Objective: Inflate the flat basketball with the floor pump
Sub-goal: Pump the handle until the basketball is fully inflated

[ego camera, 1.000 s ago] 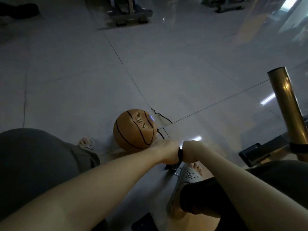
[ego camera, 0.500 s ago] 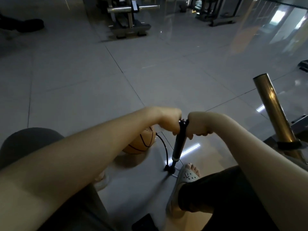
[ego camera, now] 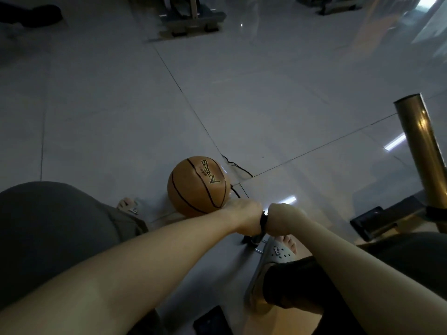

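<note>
Grip: left hand and right hand both fisted tight on pump handle, just right of ball. Handle low, likely bottom of stroke. Sandal pins base to steady pump. Ball on floor, hose at its right. Open floor beyond ball; post well right.

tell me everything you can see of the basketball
The basketball is orange-brown with a leathery-looking skin, thin black seams and a black printed logo near its top right. It looks mostly round, slightly uneven on the upper right. It sits on the grey tiled floor. A thin black hose meets its right side. The left hand, gripping the pump handle, overlaps its lower right edge; contact cannot be told.
</note>
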### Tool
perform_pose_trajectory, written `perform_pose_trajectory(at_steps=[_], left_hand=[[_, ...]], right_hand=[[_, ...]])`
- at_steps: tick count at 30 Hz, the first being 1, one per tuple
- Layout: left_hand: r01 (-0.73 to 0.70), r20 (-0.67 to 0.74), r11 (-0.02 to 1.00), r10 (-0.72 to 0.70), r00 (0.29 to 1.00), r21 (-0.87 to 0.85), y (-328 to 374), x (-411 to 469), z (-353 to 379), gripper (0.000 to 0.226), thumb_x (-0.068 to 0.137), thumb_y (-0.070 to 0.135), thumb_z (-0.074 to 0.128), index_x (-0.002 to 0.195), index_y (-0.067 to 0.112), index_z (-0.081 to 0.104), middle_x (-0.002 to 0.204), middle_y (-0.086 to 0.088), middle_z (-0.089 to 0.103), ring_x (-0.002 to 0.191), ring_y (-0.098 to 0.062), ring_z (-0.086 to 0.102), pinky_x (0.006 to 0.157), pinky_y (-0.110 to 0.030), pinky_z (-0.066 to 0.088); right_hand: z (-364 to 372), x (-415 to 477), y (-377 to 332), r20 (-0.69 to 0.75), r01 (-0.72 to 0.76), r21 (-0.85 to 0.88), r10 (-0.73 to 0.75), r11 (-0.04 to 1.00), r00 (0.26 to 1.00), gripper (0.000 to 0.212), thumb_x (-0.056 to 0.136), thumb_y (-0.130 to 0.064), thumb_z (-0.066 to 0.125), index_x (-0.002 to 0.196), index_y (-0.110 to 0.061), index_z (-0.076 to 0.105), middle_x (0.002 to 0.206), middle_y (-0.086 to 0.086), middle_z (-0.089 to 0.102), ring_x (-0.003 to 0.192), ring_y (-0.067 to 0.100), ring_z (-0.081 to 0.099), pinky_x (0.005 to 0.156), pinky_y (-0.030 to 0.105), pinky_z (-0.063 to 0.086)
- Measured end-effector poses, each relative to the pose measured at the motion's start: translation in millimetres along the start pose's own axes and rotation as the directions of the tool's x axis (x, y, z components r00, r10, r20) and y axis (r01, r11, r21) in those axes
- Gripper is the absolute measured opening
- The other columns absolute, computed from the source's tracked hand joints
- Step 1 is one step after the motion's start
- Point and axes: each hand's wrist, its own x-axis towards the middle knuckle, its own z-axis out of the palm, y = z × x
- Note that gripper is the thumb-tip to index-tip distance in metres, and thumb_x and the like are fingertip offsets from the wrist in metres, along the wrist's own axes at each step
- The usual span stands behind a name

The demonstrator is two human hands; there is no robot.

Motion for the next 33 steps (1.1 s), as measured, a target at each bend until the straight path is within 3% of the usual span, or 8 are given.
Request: perform_pose_trajectory(at_steps=[3, 7, 11, 14, 20, 25, 28, 33], left_hand=[[-0.013, 0.061, 1.0, 0.012, 0.998, 0.018, -1, -8, -5, 0.006, 0.09, 0.02, 0.056, 0.087, 0.015, 0.056, 0.076, -0.003, 0.057, 0.071, -0.023, 0.057, 0.054, -0.028, 0.038], [-0.051, 0.031, 0.998, 0.052, 0.998, -0.027, -1, -26, -47, 0.018, 0.087, 0.018, 0.06, 0.069, 0.015, 0.056, 0.064, -0.003, 0.052, 0.058, -0.021, 0.049, 0.052, -0.028, 0.037], [-0.101, -0.032, 0.99, 0.098, 0.995, -0.101, 8, -48, -129, 0.011, 0.084, 0.012, 0.07, 0.076, 0.014, 0.064, 0.063, 0.001, 0.053, 0.054, -0.013, 0.048, 0.051, -0.024, 0.038], [-0.111, -0.054, 0.987, 0.106, 0.993, -0.114, 9, -50, -143, 0.014, 0.085, 0.012, 0.07, 0.074, 0.016, 0.065, 0.065, 0.002, 0.054, 0.054, -0.01, 0.048, 0.05, -0.021, 0.036], [-0.004, -0.042, 0.998, 0.001, 0.999, -0.06, -3, -17, -40, 0.019, 0.083, 0.016, 0.058, 0.067, 0.018, 0.05, 0.066, -0.002, 0.054, 0.061, -0.022, 0.055, 0.05, -0.026, 0.039], [0.016, -0.037, 0.999, -0.018, 0.999, -0.052, -1, -7, -5, 0.011, 0.087, 0.023, 0.059, 0.095, 0.016, 0.059, 0.084, -0.006, 0.058, 0.086, -0.031, 0.064, 0.065, -0.031, 0.043], [0.015, -0.017, 0.999, -0.016, 1.0, -0.037, -2, -11, 0, 0.011, 0.088, 0.024, 0.058, 0.096, 0.016, 0.058, 0.088, -0.007, 0.064, 0.079, -0.028, 0.063, 0.059, -0.03, 0.04], [-0.025, 0.068, 1.0, 0.025, 0.997, -0.001, 0, -33, -22, 0.012, 0.089, 0.018, 0.056, 0.077, 0.014, 0.056, 0.067, -0.003, 0.052, 0.056, -0.02, 0.048, 0.048, -0.025, 0.034]], right_hand=[[0, -12, -7, -0.031, 0.012, -0.126, -0.016, 0.992, 0.999, 0.031, 0.088, -0.018, 0.063, 0.067, -0.014, 0.04, 0.066, 0.002, 0.045, 0.067, 0.018, 0.051, 0.075, 0.029, 0.045], [-41, -39, -2, 0.027, 0.106, 0.0, -0.106, 0.994, 0.994, 0.014, 0.082, -0.01, 0.066, 0.072, -0.008, 0.056, 0.062, 0.004, 0.053, 0.051, 0.016, 0.047, 0.052, 0.025, 0.043], [-114, -86, 5, -0.075, 0.155, 0.071, -0.15, 0.985, 0.986, 0.011, 0.077, -0.009, 0.068, 0.069, -0.006, 0.061, 0.056, 0.006, 0.051, 0.042, 0.018, 0.04, 0.041, 0.02, 0.034], [-126, -93, 3, -0.103, 0.151, 0.048, -0.146, 0.987, 0.984, 0.012, 0.075, -0.007, 0.067, 0.066, -0.006, 0.059, 0.054, 0.006, 0.05, 0.042, 0.019, 0.041, 0.041, 0.02, 0.033], [-36, -21, -5, 0.001, 0.086, -0.096, -0.087, 0.992, 0.996, 0.015, 0.082, -0.01, 0.061, 0.07, -0.013, 0.051, 0.062, 0.002, 0.053, 0.055, 0.014, 0.051, 0.058, 0.024, 0.045], [-4, 1, 1, -0.024, 0.08, -0.09, -0.082, 0.993, 0.996, 0.028, 0.086, -0.02, 0.059, 0.067, -0.017, 0.038, 0.073, 0.0, 0.052, 0.08, 0.022, 0.056, 0.073, 0.028, 0.046], [4, -5, -6, -0.047, 0.035, -0.154, -0.043, 0.987, 0.998, 0.031, 0.089, -0.018, 0.058, 0.067, -0.015, 0.037, 0.07, 0.001, 0.045, 0.087, 0.023, 0.057, 0.083, 0.032, 0.048], [-13, -35, -11, 0.039, 0.103, -0.105, -0.099, 0.989, 0.994, 0.023, 0.085, -0.014, 0.062, 0.066, -0.012, 0.049, 0.061, 0.002, 0.05, 0.062, 0.019, 0.055, 0.057, 0.027, 0.046]])
